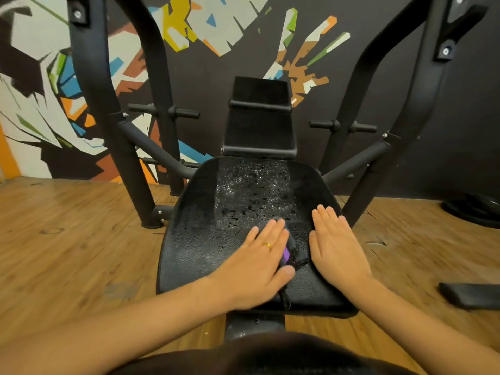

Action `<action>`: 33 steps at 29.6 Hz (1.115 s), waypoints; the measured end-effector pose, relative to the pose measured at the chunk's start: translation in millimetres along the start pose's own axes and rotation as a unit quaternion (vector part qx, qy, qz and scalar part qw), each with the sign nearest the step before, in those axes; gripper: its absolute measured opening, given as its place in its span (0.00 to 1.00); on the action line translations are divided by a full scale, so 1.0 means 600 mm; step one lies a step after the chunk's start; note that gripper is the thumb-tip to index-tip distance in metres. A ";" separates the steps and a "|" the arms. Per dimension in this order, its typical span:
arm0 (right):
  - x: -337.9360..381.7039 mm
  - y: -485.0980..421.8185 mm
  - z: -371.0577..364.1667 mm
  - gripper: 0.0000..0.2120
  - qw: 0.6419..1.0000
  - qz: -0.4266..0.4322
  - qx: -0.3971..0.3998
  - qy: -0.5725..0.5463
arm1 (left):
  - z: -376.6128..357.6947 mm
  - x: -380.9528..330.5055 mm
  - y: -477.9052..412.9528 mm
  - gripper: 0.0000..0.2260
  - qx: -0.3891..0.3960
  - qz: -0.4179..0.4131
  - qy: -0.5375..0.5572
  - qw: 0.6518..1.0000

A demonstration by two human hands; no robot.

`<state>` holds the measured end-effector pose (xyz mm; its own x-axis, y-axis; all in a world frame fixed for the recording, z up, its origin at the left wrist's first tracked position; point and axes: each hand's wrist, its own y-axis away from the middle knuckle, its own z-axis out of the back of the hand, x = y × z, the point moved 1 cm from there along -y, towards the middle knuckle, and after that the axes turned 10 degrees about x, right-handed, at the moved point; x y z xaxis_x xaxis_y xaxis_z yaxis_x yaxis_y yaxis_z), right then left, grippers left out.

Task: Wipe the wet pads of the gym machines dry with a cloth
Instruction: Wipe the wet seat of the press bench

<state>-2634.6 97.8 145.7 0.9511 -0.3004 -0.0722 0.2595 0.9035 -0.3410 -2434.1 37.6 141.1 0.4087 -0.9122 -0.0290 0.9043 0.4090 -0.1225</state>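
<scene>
Pressing the cloth (295, 253) flat on the pad (203, 239), lower centre of frame: left hand (259, 262), grip spread. Right hand (335, 247) lies just beside it, grip spread, palm on pad. Droplets (251, 190) cover pad's middle.

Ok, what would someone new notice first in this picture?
Probably the left hand in the middle, pressing a dark cloth flat on the black seat pad, with the right hand flat beside it. Just beyond them, water drops glisten across the pad's centre. Behind the machine, a bright mural covers the dark wall.
</scene>
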 end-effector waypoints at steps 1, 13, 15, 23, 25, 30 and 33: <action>-0.001 -0.001 -0.002 0.30 1.000 -0.002 0.001 0.004 | -0.005 -0.004 -0.003 0.33 0.003 -0.010 -0.007 1.000; -0.007 -0.001 -0.001 0.34 1.000 0.009 -0.007 -0.005 | -0.002 0.037 0.027 0.30 -0.029 0.007 -0.131 0.991; -0.009 -0.001 -0.002 0.35 1.000 0.010 -0.006 -0.007 | 0.006 0.064 0.064 0.32 -0.006 0.015 -0.101 0.995; -0.006 -0.002 -0.004 0.34 1.000 0.003 -0.008 -0.005 | 0.047 0.056 0.085 0.31 0.033 0.115 0.041 0.992; -0.006 -0.002 -0.002 0.34 1.000 0.006 -0.008 -0.003 | 0.028 0.044 0.063 0.34 0.007 0.151 0.032 0.988; -0.010 -0.006 -0.004 0.34 1.000 0.013 -0.013 -0.005 | -0.005 0.071 0.067 0.31 -0.015 0.128 -0.113 0.985; -0.013 -0.004 -0.007 0.33 1.000 0.016 -0.016 -0.004 | 0.000 0.109 0.097 0.32 -0.063 0.101 -0.031 0.992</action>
<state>-2643.0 96.9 143.3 0.9601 -0.2695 -0.0752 0.2244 0.9024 -0.3679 -2355.0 1.9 132.0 0.5912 -0.8065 -0.0044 0.7814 0.5741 -0.2445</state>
